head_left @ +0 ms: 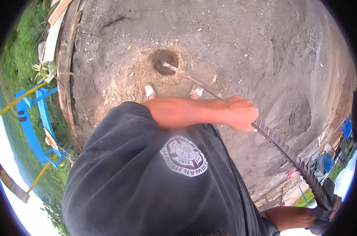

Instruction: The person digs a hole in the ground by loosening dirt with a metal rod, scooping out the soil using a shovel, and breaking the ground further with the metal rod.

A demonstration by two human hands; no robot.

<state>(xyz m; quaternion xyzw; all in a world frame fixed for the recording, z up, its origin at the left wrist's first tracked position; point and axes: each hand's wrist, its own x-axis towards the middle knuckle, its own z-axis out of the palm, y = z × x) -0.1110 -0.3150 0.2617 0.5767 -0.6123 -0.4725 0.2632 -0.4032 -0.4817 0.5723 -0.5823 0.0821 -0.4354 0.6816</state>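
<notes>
A long ribbed metal bar [282, 146] runs diagonally from the lower right down to a round hole [160, 59] in the ground. Its pale lower tip lies over the hole. Across the front of a dark shirt [147, 173] reaches my left arm, and my left hand [242, 113] is closed round the bar's middle. My right hand [329, 210], at the lower right edge, grips the upper end, with dark material around the hand and bar. Both of my feet, in light footwear [150, 91], stand just on the near side of the hole.
Grey-brown dirt with small stones [233, 43] surrounds the hole. Along the left are wooden boards [54, 35], a blue frame [30, 126] with yellow bars, a straw hat [50, 139] and green plants. Blue tarps [327, 161] and mixed items lie at the right.
</notes>
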